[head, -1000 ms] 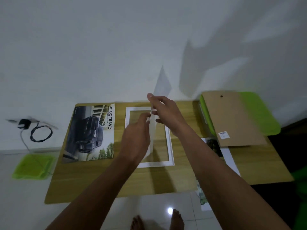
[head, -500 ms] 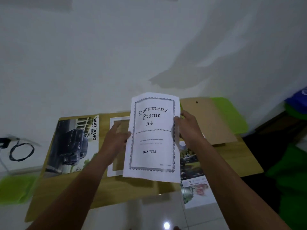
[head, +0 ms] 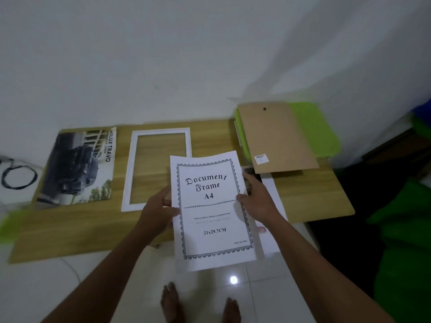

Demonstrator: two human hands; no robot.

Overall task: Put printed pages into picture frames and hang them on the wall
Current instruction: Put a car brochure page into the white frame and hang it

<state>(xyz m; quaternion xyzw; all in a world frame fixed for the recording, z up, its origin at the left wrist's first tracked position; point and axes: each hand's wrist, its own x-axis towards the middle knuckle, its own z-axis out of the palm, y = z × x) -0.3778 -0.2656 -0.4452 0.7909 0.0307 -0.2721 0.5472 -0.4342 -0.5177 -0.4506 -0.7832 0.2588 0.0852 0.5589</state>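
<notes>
Left hand and right hand each pinch a side edge of the filler sheet, held just right of the white frame and overhanging the table edge. The frame lies empty, car print left of it, backing board far right: loading seems barely begun, hanging undone, with bare tabletop before the frame.

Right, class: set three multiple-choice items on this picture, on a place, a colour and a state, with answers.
1. Where does the white frame lie? A on the wooden table; B on the wall; C on the floor.
2. What colour is the tray under the backing board? A red; B green; C black.
3. How is the Document Frame sheet held? A by one hand; B by both hands; C by none.
Answers: 1 A, wood shows through it; 2 B, green shows beside the board; 3 B, the left hand and right hand grip its side edges.
</notes>
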